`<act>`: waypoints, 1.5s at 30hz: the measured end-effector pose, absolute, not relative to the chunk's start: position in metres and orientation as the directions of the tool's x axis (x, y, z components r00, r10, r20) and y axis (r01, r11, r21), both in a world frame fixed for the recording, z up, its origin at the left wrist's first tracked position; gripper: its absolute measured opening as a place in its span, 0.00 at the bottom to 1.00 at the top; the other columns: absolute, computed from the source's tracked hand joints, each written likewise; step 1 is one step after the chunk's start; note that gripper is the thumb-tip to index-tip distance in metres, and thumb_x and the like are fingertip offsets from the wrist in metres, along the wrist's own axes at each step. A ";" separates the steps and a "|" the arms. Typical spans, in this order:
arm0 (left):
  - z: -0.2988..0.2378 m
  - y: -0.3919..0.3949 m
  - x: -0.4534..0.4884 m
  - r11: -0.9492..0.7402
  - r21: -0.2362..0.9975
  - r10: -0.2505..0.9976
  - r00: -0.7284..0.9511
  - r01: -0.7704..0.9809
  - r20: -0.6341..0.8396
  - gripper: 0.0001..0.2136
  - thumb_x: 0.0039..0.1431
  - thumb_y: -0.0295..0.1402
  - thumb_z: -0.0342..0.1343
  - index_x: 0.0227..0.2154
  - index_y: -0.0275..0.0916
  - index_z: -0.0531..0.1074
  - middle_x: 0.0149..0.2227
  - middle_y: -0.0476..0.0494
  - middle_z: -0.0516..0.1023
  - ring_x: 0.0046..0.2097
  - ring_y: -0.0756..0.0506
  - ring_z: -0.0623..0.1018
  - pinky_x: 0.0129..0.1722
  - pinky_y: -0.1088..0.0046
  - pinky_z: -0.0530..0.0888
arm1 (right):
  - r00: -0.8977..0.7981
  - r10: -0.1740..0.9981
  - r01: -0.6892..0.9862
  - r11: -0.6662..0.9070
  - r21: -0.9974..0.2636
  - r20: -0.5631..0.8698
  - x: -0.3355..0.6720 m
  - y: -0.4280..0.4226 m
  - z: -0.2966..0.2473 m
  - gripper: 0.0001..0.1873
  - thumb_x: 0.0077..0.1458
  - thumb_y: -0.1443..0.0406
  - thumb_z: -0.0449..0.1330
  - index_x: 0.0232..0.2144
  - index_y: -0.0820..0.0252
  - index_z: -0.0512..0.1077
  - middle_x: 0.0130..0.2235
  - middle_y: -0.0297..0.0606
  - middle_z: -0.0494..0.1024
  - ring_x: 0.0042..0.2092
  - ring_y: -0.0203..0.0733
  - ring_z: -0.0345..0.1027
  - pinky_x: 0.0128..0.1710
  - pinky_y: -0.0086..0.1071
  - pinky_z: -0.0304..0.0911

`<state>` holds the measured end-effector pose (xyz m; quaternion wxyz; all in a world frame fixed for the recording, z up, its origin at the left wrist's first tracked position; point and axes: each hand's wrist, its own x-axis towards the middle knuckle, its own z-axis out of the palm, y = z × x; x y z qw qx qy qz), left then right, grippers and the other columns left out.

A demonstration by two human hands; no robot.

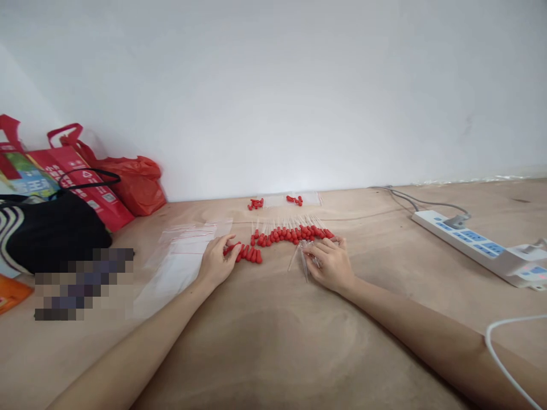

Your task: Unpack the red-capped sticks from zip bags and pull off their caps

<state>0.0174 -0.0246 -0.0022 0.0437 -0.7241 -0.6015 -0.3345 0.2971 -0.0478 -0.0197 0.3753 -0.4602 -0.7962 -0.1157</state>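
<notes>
Risks, as a judgement: the plywood table (273, 341) is flat with no lip, so round parts can roll off. The row of red-capped droppers (290, 233) lies just beyond both hands, and a wrist sweep would scatter it. The clear tubes (304, 257) look thin and brittle, so squeezing or twisting the bundle could snap one.

Right hand (331, 263): fingers closed round the small bundle of clear tubes, ends poking out toward the left and resting on the wood. Left hand (216, 263): fingers curled over the loose red bulbs (248, 254), touching them; can't tell if one is pinched.

Looks: droppers side by side, red caps toward the person, clear stems pointing to the wall. Loose bulbs are small, matte red, in a short heap between the hands. Clear zip bags (183, 256) lie flat just beside the left hand. White power strip (478, 245) is well apart on the right.
</notes>
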 end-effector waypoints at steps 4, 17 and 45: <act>-0.001 -0.028 0.021 -0.311 0.297 0.813 0.091 0.903 0.575 0.13 0.53 0.39 0.48 0.38 0.37 0.68 0.31 0.44 0.73 0.35 0.45 0.71 0.39 0.68 0.67 | -0.367 0.637 0.796 0.592 -0.126 0.678 0.296 -0.048 -0.019 0.10 0.53 0.63 0.51 0.31 0.55 0.73 0.29 0.33 0.76 0.34 0.36 0.61 0.41 0.37 0.43; 0.005 -0.030 0.098 -0.462 -0.038 0.770 0.421 0.886 0.479 0.07 0.51 0.38 0.53 0.29 0.40 0.71 0.42 0.41 0.70 0.45 0.39 0.66 0.40 0.60 0.61 | -0.484 0.637 0.726 0.675 -0.130 0.600 0.298 -0.045 -0.019 0.26 0.45 0.45 0.54 0.37 0.57 0.72 0.33 0.38 0.72 0.37 0.41 0.60 0.44 0.42 0.43; 0.019 0.015 0.106 -0.285 0.142 0.908 0.220 0.948 0.357 0.11 0.47 0.42 0.55 0.29 0.39 0.68 0.36 0.43 0.74 0.44 0.38 0.68 0.41 0.59 0.58 | -0.318 0.643 0.749 0.621 -0.231 0.697 0.307 -0.046 -0.022 0.12 0.54 0.57 0.53 0.31 0.55 0.73 0.31 0.35 0.73 0.36 0.38 0.61 0.42 0.38 0.45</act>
